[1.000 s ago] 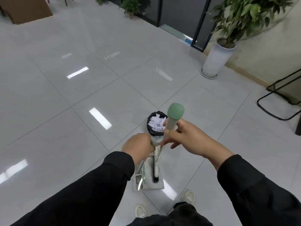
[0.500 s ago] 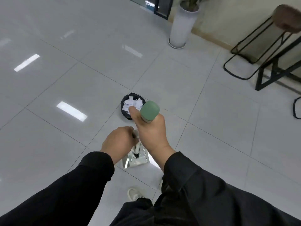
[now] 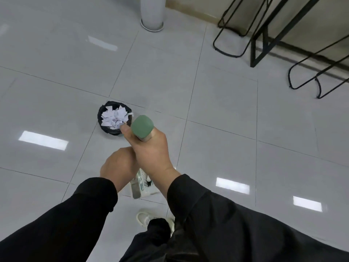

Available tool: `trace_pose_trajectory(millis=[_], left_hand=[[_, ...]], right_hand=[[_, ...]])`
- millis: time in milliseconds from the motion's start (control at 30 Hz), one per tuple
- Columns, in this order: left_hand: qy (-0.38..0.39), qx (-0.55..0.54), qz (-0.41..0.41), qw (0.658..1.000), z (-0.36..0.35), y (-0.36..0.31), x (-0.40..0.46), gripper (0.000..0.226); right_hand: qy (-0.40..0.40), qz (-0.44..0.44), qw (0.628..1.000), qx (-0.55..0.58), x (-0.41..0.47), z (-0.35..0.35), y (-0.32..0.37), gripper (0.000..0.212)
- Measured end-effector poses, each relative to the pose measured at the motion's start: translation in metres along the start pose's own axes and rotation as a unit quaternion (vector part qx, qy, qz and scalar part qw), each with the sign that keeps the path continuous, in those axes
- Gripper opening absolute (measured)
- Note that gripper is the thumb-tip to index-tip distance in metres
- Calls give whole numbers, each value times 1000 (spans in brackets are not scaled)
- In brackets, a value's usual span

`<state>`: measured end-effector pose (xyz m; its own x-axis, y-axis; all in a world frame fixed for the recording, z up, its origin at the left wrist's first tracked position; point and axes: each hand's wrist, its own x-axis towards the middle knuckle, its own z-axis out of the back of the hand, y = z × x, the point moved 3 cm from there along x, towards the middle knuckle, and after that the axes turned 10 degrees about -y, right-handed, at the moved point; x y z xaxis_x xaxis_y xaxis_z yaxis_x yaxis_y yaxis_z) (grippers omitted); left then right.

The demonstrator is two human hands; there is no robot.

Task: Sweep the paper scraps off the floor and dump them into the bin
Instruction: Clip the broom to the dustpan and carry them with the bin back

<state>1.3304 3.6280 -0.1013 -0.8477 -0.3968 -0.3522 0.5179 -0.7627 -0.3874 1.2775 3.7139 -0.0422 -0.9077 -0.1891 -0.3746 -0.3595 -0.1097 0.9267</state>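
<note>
A small bin with a black liner stands on the grey tile floor, filled with white paper scraps. My right hand is shut on the broom handle, whose green cap sticks up just right of the bin. My left hand is closed just below and left of it, on a handle that it hides. Beneath both hands the pale dustpan rests on the floor with the black broom bristles over it.
A white planter base stands at the top centre. Black metal chair and table legs fill the upper right along the wall. My white shoe is just below the dustpan. Glossy tiles spread left and right.
The view has swung right and downward, so the bin and planter shifted left and chair legs came in. My right hand closed fully round the broom handle, next to my left hand.
</note>
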Motion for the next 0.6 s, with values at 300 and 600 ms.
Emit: trace_pose_trajectory(millis=[300, 600], left_hand=[[-69, -21, 19, 997, 28, 64, -1, 68], [-140, -23, 166, 976, 77, 167, -15, 42]], right_hand=[[183, 38, 977, -103, -3, -62, 17, 28], [193, 65, 953, -223, 26, -113, -9, 34]])
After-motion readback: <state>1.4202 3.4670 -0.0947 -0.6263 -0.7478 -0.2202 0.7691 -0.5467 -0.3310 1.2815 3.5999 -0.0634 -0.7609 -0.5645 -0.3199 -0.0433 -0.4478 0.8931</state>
